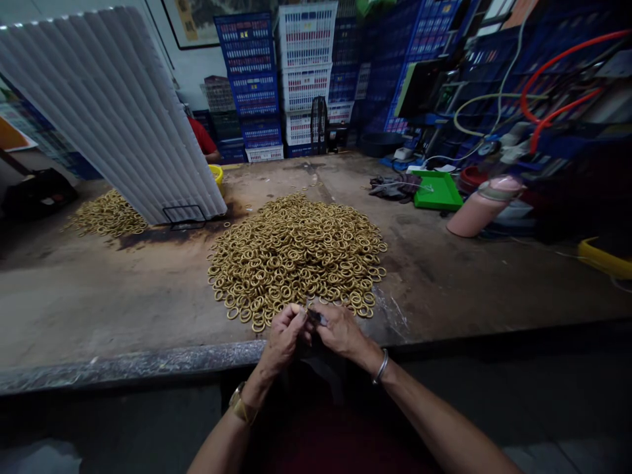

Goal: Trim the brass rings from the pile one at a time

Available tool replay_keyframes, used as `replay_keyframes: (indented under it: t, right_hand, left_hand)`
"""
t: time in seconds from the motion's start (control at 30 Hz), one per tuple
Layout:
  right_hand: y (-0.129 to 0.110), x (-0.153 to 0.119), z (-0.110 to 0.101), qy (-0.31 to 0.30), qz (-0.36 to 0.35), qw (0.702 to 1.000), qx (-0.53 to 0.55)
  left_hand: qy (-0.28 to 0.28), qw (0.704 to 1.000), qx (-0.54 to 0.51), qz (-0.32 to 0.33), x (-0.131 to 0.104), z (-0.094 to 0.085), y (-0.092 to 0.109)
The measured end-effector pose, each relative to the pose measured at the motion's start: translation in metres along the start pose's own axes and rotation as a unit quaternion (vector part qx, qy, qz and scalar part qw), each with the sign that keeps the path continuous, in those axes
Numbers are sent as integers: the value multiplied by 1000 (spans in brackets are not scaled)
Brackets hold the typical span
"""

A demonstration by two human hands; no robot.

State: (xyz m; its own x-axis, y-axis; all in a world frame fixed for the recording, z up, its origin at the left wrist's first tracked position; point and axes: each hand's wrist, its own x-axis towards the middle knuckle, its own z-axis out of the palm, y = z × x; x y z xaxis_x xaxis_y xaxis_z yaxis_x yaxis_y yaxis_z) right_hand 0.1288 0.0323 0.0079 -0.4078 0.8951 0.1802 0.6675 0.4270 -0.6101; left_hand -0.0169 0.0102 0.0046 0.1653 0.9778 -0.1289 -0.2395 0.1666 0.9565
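Observation:
A large heap of gold-coloured rings [296,253] lies on the worktable in front of me. At its near edge my left hand [285,334] is closed, thumb and fingers pinching what looks like one gold ring, mostly hidden by the fingers. Close against it, my right hand [342,331] is closed around a small grey tool [318,318], whose kind I cannot make out. The fingertips of both hands meet just above the table's front edge.
An upright corrugated white panel [118,112] stands at left on a black wire stand [185,217]. Behind it lie more rings [106,214] and a person's red sleeve [201,137] shows. At right are a green tray [437,190], a pink bottle [481,207] and hoses. Stacked crates [254,95] line the back.

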Motion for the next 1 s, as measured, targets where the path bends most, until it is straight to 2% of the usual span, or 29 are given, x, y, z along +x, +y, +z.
replay_keyframes:
  t: [0.33,0.4,0.5,0.6,0.67,0.77,0.87,0.93,1.0]
  right_hand:
    - [1,1,1,-52,-7,998,-46]
    - [3,3,1,-61,11,997,-52]
    - [8,8,1,-41,60,996,-45]
    - [10,13,3,10,120,992,36]
    - [7,14,6,22,160,975,155]
    - [0,13,9,-51,181,916,355]
    - [-6,11,10,-109,177,876,434]
    - [-8,11,10,-86,182,883,424]
    - [-8,13,10,-32,169,907,383]
  left_hand:
    - [1,998,51,25,-2,-1,0]
    - [2,999,31,14,-5,-2,-1]
    - [-14,1000,-26,-8,-10,0,1]
    - [-20,994,-103,-15,-12,4,4]
    - [-9,988,-152,-17,-10,6,5]
    - [7,983,-180,-31,-5,6,6]
    - [13,984,-173,-48,-4,5,6]
    - [11,984,-168,-60,-5,3,6]
    - [17,983,-165,-72,-7,1,6]
